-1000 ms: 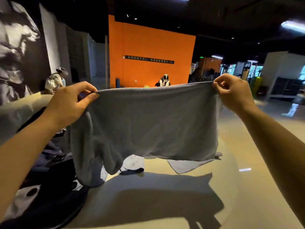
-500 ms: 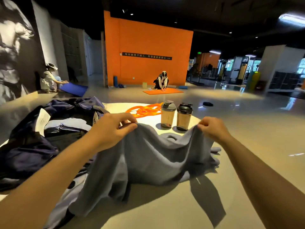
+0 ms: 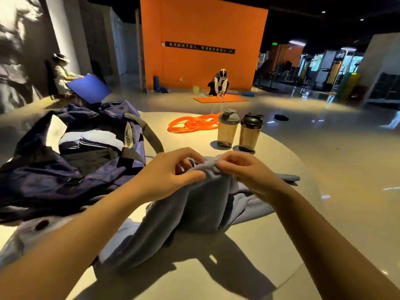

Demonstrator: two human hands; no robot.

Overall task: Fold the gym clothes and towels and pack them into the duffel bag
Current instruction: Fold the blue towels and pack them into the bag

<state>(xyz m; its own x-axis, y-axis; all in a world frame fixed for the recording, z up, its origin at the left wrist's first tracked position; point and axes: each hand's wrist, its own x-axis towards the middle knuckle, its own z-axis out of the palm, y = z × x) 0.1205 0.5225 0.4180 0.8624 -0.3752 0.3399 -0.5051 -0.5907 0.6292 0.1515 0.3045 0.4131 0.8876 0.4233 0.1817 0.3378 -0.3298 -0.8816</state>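
Two hands are meeting above the round table (image 3: 270, 245) in the head view: the left hand (image 3: 164, 172) and the right hand (image 3: 244, 169) are each pinching the top edge of the grey towel (image 3: 194, 208), knuckles almost touching, while its folds are hanging down and pooling on the tabletop. To the left, the navy duffel bag (image 3: 43, 176) is lying open with folded clothes (image 3: 91, 139) showing inside. Beyond, two shaker bottles (image 3: 238, 131) are standing beside an orange band (image 3: 192, 124).

Left hand (image 3: 166, 172) and right hand (image 3: 244, 169) close together, fingers pinching
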